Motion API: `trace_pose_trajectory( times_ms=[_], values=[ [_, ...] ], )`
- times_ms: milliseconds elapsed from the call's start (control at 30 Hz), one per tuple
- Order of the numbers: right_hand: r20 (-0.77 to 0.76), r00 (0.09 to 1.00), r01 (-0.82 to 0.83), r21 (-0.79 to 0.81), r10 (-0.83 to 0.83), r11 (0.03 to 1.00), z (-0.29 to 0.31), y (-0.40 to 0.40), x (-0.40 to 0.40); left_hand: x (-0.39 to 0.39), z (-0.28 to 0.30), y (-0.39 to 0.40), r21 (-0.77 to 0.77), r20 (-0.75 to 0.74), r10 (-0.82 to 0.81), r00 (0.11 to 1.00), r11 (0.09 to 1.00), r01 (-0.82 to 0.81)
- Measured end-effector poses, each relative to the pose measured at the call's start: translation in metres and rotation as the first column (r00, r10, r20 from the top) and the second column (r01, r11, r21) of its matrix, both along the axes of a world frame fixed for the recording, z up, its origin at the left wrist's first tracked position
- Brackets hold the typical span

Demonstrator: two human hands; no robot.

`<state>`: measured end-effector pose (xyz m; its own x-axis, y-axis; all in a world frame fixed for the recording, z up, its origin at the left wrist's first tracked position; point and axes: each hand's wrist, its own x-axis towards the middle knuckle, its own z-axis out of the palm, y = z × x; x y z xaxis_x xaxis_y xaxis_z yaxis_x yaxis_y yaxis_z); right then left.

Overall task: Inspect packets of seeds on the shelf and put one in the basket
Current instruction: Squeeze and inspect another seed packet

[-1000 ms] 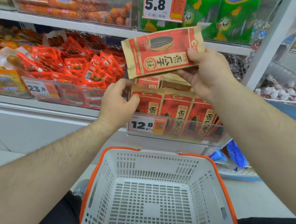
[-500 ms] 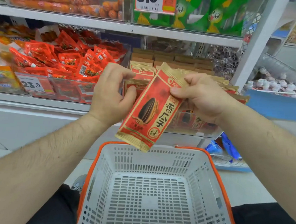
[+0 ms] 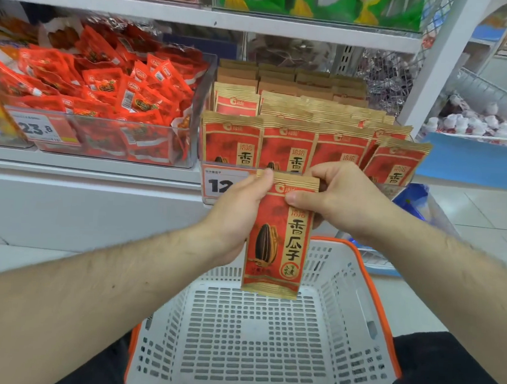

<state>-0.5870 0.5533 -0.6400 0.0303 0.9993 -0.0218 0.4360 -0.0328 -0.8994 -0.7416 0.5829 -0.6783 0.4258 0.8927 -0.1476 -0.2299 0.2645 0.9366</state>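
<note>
Packet (image 3: 277, 237) upright between both hands (gripped at top), above basket (image 3: 356, 288).

Left bin: a clear plastic bin (image 3: 195, 106) on the shelf, heaped with small red snack packets (image 3: 110, 96).
Price tags: a white and orange tag reading 23.8 (image 3: 42, 128) on that bin's front — a second tag (image 3: 220, 184), partly hidden, shows "12".
Upper shelf: green snack bags (image 3: 315, 4) behind a clear front, orange goods to their left.
Right side: a white upright post (image 3: 438, 54); beyond it a wire rack with small white-wrapped items (image 3: 479, 124) above a blue panel (image 3: 468, 159).
Floor: pale tiles (image 3: 486, 215).
</note>
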Motion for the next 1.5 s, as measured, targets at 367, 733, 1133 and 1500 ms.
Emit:
trace_pose_trajectory(
  times_ms=[367,733,1133,1500],
  values=[
    [-0.265,0.958,0.079,-0.135,-0.112,0.988,-0.02,-0.012,0.001,0.0,0.006,-0.005,-0.206,-0.019,0.006,1.0,0.978,-0.01],
    [-0.087,0.994,0.059,-0.117,-0.069,0.991,-0.023,-0.019,0.0,-0.001,0.009,-0.005,-0.273,-0.039,0.069,0.997,0.959,-0.077],
    [-0.011,0.993,-0.114,-0.323,0.117,0.94,-0.028,-0.025,0.002,-0.005,0.007,-0.002,-0.347,-0.105,0.17,0.98,0.917,-0.196],
    [-0.054,0.965,-0.257,-0.38,0.256,0.888,-0.027,-0.028,0.003,-0.009,0.009,0.001,-0.394,-0.1,0.197,0.975,0.892,-0.221]
  ],
)
